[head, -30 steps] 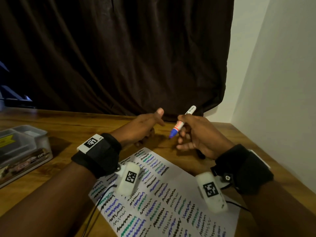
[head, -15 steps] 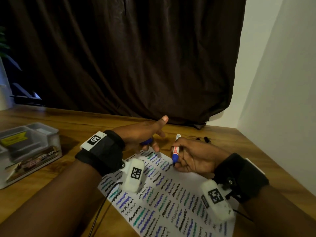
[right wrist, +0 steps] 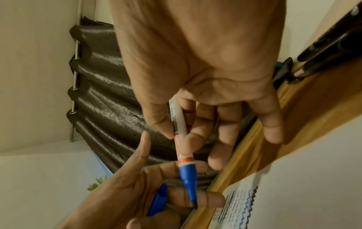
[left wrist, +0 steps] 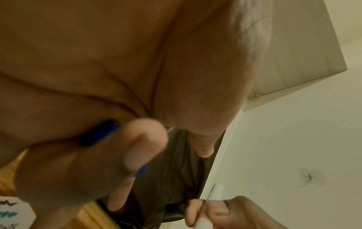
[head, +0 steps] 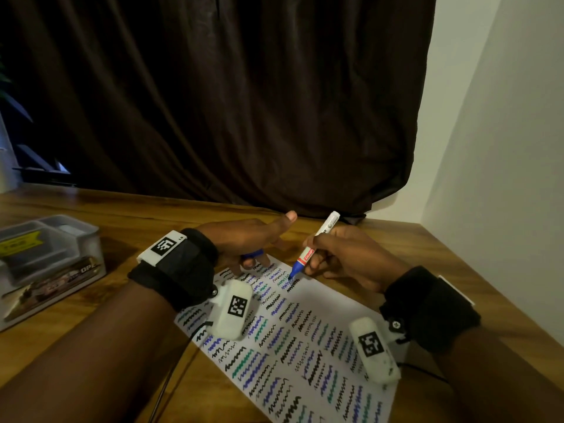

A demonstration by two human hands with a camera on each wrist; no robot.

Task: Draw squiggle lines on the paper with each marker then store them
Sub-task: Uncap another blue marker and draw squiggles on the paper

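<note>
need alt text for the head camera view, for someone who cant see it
A right hand holds an uncapped blue marker with its tip at a paper covered in squiggles, on a wooden table. The left hand holds the blue cap; a plastic box sits left.

Blue marker point(right wrist: 181, 139) in right hand point(right wrist: 197, 65)

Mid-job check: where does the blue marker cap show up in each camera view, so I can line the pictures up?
Head: the small blue plastic marker cap peeks out under the left hand, just left of centre, at the paper's far edge.
Left wrist: centre-left, a blurred blue bar across the curled fingers.
Right wrist: bottom, left of centre, in the left hand's fingers.
Shared landmark: the white-barrelled blue marker held by the right hand.
</note>
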